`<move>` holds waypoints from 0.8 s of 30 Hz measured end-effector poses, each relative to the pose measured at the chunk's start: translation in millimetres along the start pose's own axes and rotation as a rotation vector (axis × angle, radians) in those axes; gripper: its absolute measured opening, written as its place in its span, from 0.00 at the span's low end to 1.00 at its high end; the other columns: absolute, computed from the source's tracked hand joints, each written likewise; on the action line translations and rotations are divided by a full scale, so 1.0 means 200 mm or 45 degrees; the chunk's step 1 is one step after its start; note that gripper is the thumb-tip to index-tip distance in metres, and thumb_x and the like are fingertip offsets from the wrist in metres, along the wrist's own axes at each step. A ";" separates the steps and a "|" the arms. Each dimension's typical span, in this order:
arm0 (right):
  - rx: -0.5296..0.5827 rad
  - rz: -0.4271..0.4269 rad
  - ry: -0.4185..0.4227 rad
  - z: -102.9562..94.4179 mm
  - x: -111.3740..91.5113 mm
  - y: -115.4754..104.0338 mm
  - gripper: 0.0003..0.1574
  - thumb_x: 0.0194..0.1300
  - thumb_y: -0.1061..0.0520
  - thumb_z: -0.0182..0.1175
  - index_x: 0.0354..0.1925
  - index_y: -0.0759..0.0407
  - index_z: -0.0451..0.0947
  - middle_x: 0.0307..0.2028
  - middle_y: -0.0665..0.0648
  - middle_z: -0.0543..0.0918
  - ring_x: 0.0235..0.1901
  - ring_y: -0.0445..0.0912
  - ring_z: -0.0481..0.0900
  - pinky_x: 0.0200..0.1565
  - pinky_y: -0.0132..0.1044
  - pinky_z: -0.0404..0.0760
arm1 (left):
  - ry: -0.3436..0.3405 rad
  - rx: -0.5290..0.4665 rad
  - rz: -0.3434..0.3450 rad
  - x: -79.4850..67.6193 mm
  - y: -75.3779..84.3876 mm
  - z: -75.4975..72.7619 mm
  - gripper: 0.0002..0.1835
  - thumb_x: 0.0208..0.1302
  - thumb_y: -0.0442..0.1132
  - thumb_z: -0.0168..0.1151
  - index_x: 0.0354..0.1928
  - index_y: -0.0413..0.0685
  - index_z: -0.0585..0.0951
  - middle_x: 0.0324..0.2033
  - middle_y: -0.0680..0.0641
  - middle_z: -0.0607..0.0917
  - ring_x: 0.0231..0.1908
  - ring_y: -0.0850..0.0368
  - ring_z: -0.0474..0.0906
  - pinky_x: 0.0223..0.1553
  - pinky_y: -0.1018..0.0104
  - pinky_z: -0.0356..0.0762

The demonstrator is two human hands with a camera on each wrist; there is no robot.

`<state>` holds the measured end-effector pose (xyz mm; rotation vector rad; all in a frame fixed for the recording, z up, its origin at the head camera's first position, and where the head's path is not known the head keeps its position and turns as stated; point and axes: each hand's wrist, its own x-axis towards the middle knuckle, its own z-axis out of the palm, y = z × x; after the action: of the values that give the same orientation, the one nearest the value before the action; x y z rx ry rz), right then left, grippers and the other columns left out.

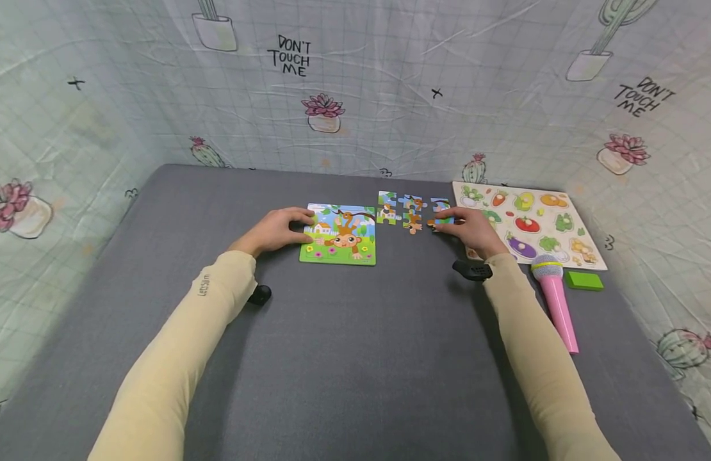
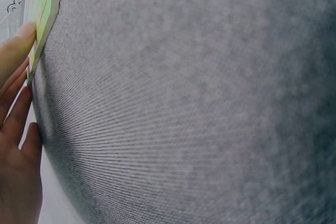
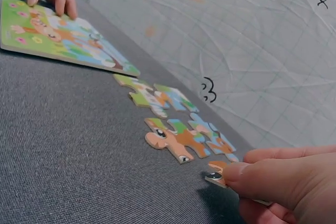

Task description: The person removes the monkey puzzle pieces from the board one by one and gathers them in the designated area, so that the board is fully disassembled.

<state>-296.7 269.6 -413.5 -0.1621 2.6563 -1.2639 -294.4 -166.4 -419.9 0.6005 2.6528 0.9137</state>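
Observation:
My left hand rests at the left edge of a square monkey puzzle board, which lies flat on the table. Its thumb and fingertips touch the board's edge. With my right hand I pinch a jigsaw piece that shows a dark eye, partly hidden by the thumb. Several jigsaw pieces lie between the board and my right hand, in loosely spaced rows. Another blue piece is just beyond the right fingertips.
A vegetable peg board lies at the back right. A pink toy microphone and a green block lie in front of it, beside my right forearm. A printed curtain hangs behind the grey table.

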 end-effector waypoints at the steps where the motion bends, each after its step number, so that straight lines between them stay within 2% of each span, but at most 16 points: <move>1: -0.007 -0.005 -0.001 0.00 0.00 0.00 0.21 0.68 0.54 0.63 0.58 0.58 0.79 0.61 0.60 0.74 0.56 0.55 0.72 0.49 0.49 0.75 | 0.000 0.000 -0.001 0.00 0.00 0.00 0.27 0.63 0.45 0.68 0.61 0.41 0.78 0.69 0.45 0.68 0.72 0.44 0.55 0.72 0.46 0.52; 3: -0.038 -0.015 0.002 0.01 0.01 0.00 0.21 0.69 0.54 0.63 0.57 0.58 0.80 0.57 0.61 0.76 0.46 0.55 0.73 0.41 0.45 0.74 | -0.001 0.000 -0.002 0.00 0.00 0.00 0.27 0.63 0.46 0.68 0.61 0.41 0.78 0.69 0.45 0.68 0.72 0.44 0.55 0.72 0.46 0.52; 6: -0.132 -0.036 0.022 0.02 0.02 0.01 0.19 0.68 0.54 0.63 0.55 0.57 0.81 0.50 0.60 0.79 0.33 0.53 0.68 0.31 0.41 0.67 | -0.003 0.003 -0.002 0.00 0.00 -0.01 0.27 0.63 0.46 0.68 0.61 0.41 0.78 0.69 0.45 0.68 0.72 0.45 0.55 0.72 0.47 0.52; 9: -0.242 -0.068 0.034 0.02 0.03 0.01 0.18 0.68 0.54 0.63 0.54 0.57 0.82 0.45 0.60 0.79 0.28 0.52 0.66 0.28 0.40 0.64 | -0.005 0.006 0.001 0.00 0.00 -0.01 0.27 0.63 0.46 0.68 0.61 0.41 0.78 0.69 0.45 0.68 0.72 0.45 0.56 0.72 0.47 0.53; 14: -0.355 -0.140 0.045 0.03 0.03 0.00 0.17 0.68 0.54 0.63 0.53 0.58 0.83 0.47 0.61 0.79 0.33 0.53 0.68 0.31 0.43 0.66 | 0.000 0.012 -0.006 0.00 0.00 -0.01 0.27 0.63 0.46 0.68 0.61 0.41 0.78 0.69 0.45 0.68 0.71 0.45 0.56 0.71 0.47 0.53; 18: -0.388 -0.200 0.084 0.03 0.03 0.00 0.15 0.68 0.57 0.63 0.51 0.61 0.84 0.50 0.64 0.79 0.43 0.56 0.72 0.41 0.50 0.73 | -0.005 0.022 -0.005 0.00 0.00 -0.01 0.27 0.63 0.46 0.68 0.61 0.41 0.78 0.69 0.45 0.68 0.72 0.45 0.56 0.72 0.47 0.53; 24: -0.409 -0.216 0.101 0.02 0.03 0.01 0.16 0.67 0.58 0.63 0.51 0.63 0.84 0.52 0.66 0.79 0.53 0.60 0.72 0.54 0.56 0.74 | -0.011 0.024 0.000 0.00 0.01 -0.01 0.27 0.64 0.45 0.68 0.62 0.41 0.77 0.69 0.45 0.68 0.72 0.44 0.56 0.72 0.47 0.53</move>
<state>-300.9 266.2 -418.8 -0.3991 2.9526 -0.8923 -294.5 -166.2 -417.8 0.6076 2.6570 0.8849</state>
